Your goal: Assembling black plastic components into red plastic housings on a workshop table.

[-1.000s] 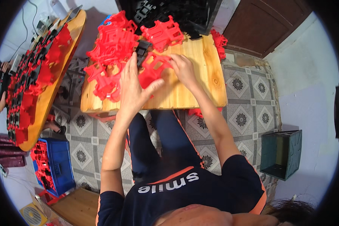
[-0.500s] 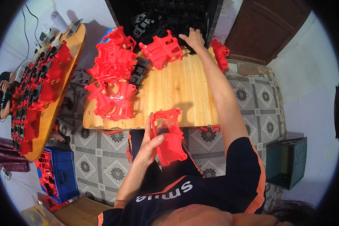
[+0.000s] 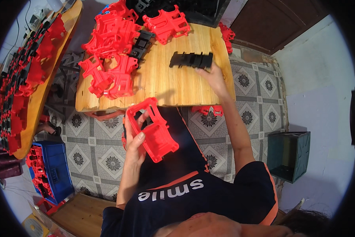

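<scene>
Red in the head view, a plastic frame [image 3: 160, 141] is being gripped in the left hand [image 3: 135, 148] beside the wooden table [image 3: 181, 89], over which a black part [image 3: 190, 60] is being grasped by the right hand [image 3: 214, 77].

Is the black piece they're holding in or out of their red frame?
Out: the right hand holds the black piece, the left hand the red frame, apart.

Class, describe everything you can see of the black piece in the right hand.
The black piece is long and narrow, apparently plastic, with small tabs projecting along its edges. The right hand grips it near its right end, holding it roughly crosswise over the wooden table; finer detail is too dark to tell.
</scene>
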Tool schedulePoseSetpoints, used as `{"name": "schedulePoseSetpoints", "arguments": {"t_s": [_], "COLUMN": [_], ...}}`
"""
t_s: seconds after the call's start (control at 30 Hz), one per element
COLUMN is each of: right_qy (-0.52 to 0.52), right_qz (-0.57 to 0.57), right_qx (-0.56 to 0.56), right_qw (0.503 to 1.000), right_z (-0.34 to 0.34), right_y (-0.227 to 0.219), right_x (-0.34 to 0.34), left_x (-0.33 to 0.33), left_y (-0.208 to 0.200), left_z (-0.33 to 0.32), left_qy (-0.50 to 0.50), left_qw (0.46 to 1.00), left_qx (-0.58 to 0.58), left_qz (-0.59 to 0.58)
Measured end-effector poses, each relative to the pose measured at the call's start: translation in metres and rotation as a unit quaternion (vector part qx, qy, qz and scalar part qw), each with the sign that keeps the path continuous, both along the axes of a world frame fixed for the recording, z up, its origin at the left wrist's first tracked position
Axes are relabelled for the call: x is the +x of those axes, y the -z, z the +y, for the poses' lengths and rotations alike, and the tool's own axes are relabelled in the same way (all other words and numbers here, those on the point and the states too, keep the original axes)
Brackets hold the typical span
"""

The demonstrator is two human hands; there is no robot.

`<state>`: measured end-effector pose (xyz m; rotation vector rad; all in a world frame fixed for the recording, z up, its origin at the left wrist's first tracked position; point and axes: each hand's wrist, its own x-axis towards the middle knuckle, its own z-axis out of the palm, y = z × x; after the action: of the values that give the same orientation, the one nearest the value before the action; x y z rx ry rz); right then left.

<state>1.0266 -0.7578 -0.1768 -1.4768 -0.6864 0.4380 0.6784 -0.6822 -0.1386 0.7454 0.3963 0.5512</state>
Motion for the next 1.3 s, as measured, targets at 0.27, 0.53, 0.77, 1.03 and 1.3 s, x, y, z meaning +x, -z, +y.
{"name": "schedulePoseSetpoints", "arguments": {"t_s": [0.27, 0.53, 0.77, 1.03, 1.3], "right_qy": [0.192, 0.069, -0.169, -0.266, -0.25], "right_qz": [-0.561, -0.533, -0.425, -0.543, -0.58], "right_qx": [-0.177, -0.333, 0.008, 0.071, 0.051], "right_qw": [0.785, 0.775, 0.889, 0.794, 0.774], "right_z": [-0.017, 0.073, -0.016, -0.013, -0.013], "right_y": [-0.067, -0.034, -0.122, -0.124, -0.119], "right_x": [-0.032, -0.047, -0.141, -0.216, -0.227], "left_x": [-0.021, -0.019, -0.032, -0.028, -0.033], "left_y": [-0.005, -0.009, -0.01, -0.007, -0.02], "left_z": [-0.006, 0.004, 0.025, 0.026, 0.022], "left_qy": [-0.089, -0.121, -0.088, -0.091, -0.067], "left_qw": [0.995, 0.992, 0.995, 0.995, 0.994], "left_qx": [0.039, 0.032, -0.042, -0.003, -0.026], "left_qz": [0.014, 0.003, -0.032, -0.052, -0.083]}}
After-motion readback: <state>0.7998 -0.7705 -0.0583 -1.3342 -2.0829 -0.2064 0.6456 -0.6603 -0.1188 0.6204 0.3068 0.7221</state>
